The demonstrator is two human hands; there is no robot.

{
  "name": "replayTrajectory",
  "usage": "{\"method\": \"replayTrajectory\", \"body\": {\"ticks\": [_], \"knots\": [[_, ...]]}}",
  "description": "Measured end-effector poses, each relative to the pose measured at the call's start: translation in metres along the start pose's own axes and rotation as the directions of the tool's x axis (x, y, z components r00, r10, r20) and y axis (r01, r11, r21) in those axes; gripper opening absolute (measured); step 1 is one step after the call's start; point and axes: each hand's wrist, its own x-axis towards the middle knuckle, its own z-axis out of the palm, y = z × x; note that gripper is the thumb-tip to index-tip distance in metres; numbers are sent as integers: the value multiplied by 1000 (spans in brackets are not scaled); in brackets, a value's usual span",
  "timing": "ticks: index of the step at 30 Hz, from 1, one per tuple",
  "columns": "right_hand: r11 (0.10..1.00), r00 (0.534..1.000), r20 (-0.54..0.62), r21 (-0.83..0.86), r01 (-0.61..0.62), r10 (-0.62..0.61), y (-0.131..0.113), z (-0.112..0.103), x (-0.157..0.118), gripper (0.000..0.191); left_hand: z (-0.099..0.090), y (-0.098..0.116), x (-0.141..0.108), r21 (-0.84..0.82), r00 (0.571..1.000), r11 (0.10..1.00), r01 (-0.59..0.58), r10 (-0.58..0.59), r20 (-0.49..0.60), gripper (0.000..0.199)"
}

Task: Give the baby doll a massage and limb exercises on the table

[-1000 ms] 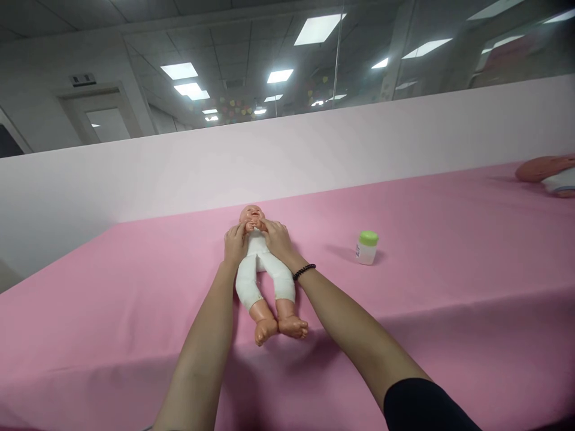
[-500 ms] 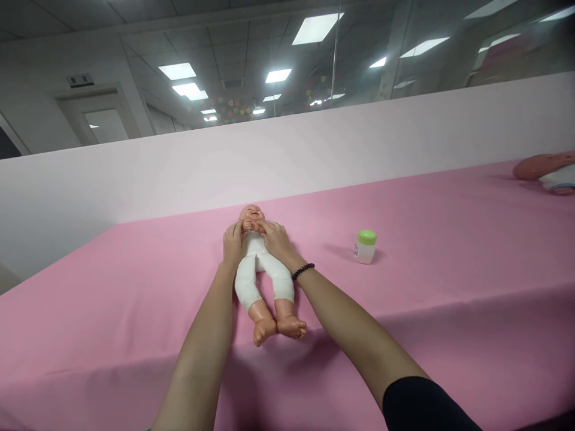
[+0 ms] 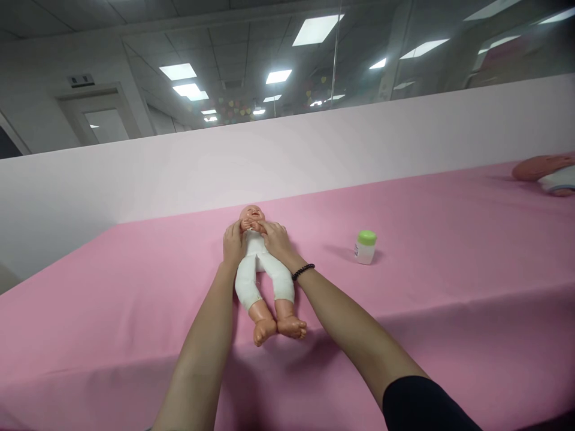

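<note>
A baby doll (image 3: pixel 257 251) with a white cloth body lies on its back on the pink-covered table (image 3: pixel 179 287), its bare feet toward me. My left hand (image 3: pixel 233 242) is closed around the doll's arm on the left side. On the other side my right hand (image 3: pixel 276 239), with a black coiled band at the wrist, is closed around the doll's other arm. The doll's two small hands are together just below its smiling face. My fingers partly hide its arms and upper chest.
A small jar (image 3: pixel 365 248) with a green lid stands on the cloth to the right. Part of another doll (image 3: pixel 539 169) lies at the far right edge. A white low wall (image 3: pixel 269 158) with glass above runs behind the table.
The doll's small hands have shifted very slightly left. Both my hands keep their hold, and everything else looks the same.
</note>
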Motion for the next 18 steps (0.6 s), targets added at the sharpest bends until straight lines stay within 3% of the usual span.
{"method": "replayTrajectory", "body": {"ticks": [11,15,18], "knots": [[998,998,-40,39,-57,58,-1,-2,-1,43,-5,6,2,-27,997,999,-26,28,75,41],[984,981,-125,121,-133,148,-1,-1,1,40,-5,7,1,-9,1000,1000,14,-14,13,42],[971,965,-182,181,-156,189,2,1,3,38,-5,7,1,-10,999,1000,-8,8,47,43]]}}
